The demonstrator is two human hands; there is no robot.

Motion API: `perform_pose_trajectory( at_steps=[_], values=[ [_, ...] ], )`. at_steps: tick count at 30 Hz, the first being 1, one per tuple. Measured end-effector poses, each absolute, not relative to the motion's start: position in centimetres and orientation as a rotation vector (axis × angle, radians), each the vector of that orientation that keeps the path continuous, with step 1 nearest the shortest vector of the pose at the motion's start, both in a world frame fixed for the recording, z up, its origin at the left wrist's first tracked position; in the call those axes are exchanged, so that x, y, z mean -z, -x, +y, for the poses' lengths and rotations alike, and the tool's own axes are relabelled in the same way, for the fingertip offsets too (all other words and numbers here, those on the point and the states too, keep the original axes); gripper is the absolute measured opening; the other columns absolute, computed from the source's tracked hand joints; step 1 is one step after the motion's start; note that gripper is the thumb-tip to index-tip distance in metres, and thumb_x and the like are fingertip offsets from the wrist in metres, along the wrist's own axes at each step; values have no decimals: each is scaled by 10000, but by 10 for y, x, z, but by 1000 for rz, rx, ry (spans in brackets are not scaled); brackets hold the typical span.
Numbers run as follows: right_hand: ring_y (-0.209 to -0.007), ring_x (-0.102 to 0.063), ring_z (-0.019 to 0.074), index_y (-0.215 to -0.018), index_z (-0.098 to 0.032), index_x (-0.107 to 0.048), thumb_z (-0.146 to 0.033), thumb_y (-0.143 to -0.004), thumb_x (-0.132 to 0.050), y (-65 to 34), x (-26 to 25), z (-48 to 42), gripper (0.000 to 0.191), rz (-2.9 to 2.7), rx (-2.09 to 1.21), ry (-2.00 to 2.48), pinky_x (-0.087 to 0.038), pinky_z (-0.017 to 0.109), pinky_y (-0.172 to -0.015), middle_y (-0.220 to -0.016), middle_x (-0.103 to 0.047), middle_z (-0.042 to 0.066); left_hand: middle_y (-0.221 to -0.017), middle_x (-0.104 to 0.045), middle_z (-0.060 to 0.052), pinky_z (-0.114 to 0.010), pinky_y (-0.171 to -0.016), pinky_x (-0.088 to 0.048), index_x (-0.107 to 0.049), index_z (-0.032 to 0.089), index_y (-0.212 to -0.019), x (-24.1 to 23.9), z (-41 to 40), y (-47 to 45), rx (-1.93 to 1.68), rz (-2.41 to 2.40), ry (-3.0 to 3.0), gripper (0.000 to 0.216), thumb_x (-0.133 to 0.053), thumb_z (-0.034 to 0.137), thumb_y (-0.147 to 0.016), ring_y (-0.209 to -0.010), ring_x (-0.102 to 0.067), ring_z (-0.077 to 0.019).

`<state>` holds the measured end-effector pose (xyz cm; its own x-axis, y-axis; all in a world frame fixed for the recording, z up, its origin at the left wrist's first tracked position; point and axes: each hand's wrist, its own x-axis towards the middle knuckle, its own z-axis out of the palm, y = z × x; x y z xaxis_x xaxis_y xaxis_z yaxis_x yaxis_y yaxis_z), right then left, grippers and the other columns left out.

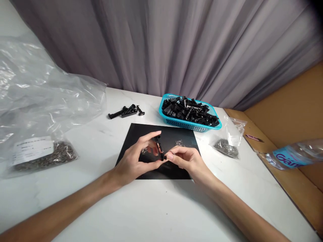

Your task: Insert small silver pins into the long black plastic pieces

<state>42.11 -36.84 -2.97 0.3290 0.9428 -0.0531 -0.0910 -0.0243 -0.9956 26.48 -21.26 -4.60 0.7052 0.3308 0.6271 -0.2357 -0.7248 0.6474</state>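
Observation:
Between the thumb and fingers of my left hand (136,156) stands a slim black plastic part (158,148), held near upright. My right hand (185,159) is closed in a pinch at the lower end of that part; whatever lies between its fingertips is too small to make out. Both hands are above a black mat (161,173). Small shiny metal pieces lie on the mat in two piles, one metal pile (180,144) behind my right hand and another metal pile (144,151) partly hidden by my left fingers.
A blue basket (191,126) full of black plastic parts stands behind the mat. Several black parts (128,111) lie to its left. Bags of small metal pieces rest at left (45,153) and right (225,148). A water bottle (290,156) lies far right, by cardboard (297,97).

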Motion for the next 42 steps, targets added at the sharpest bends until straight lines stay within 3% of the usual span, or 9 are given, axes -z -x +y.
perform_pose_trajectory(
  at_steps=[7, 14, 18, 21, 24, 28, 35, 42],
  values=[
    [-845, -619, 189, -932, -241, -825, -484, -864, -777, -420, 28, -370, 257, -933, -887, 1394, -459, 320, -735, -939, -735, 50, -899, -699, 22, -303, -794, -621, -455, 276, -1476, 43, -211, -266, -1034, 109, -2247, 765, -813, 154, -811, -775, -688, -151],
    [-833, -616, 199, -896, -260, -834, -439, -882, -778, -421, 34, -370, 187, -983, -666, 1467, -446, 334, -705, -900, -723, 50, -900, -696, 16, -312, -770, -600, -467, 273, -1468, 41, -210, -268, -1090, 134, -2351, 730, -818, 249, -829, -778, -684, -164],
    [-862, -635, 208, -911, -270, -834, -379, -904, -767, -421, 31, -371, 128, -1074, -523, 1446, -442, 326, -666, -914, -738, 57, -1015, -700, -24, -371, -847, -568, -522, 276, -1422, 35, -210, -269, -1070, 127, -2485, 696, -842, 320, -805, -910, -689, -215],
    [-898, -637, 218, -934, -278, -834, -372, -914, -757, -420, 29, -372, 123, -1106, -534, 1429, -446, 326, -657, -927, -733, 62, -1198, -667, -71, -408, -942, -554, -541, 267, -1394, 33, -210, -269, -1021, 105, -2492, 659, -836, 319, -806, -1089, -669, -256],
    [-865, -617, 211, -952, -287, -838, -393, -919, -750, -417, 29, -374, 141, -1126, -528, 1458, -425, 322, -623, -927, -715, 66, -1256, -662, -76, -416, -985, -544, -544, 268, -1386, 32, -210, -269, -1042, 106, -2482, 641, -826, 299, -811, -1160, -657, -266],
    [-735, -553, 165, -1010, -298, -833, -393, -940, -721, -414, 29, -377, 162, -1144, -434, 1507, -388, 304, -561, -933, -670, 55, -1237, -697, -62, -408, -948, -550, -533, 277, -1390, 33, -209, -269, -1072, 112, -2499, 617, -796, 258, -831, -1119, -680, -256],
    [-801, -579, 183, -1080, -295, -818, -338, -983, -663, -412, 31, -376, 188, -1237, -360, 1498, -430, 311, -593, -970, -655, 66, -1146, -700, -52, -376, -901, -556, -532, 260, -1399, 33, -210, -269, -1092, 70, -2472, 661, -825, 250, -806, -1007, -691, -224],
    [-803, -578, 177, -1041, -306, -824, -303, -952, -715, -414, 31, -377, 140, -1290, -312, 1468, -439, 309, -591, -936, -651, 48, -1108, -691, -45, -368, -895, -551, -539, 249, -1399, 34, -209, -268, -1094, 18, -2491, 672, -830, 239, -794, -970, -670, -212]
  ],
)
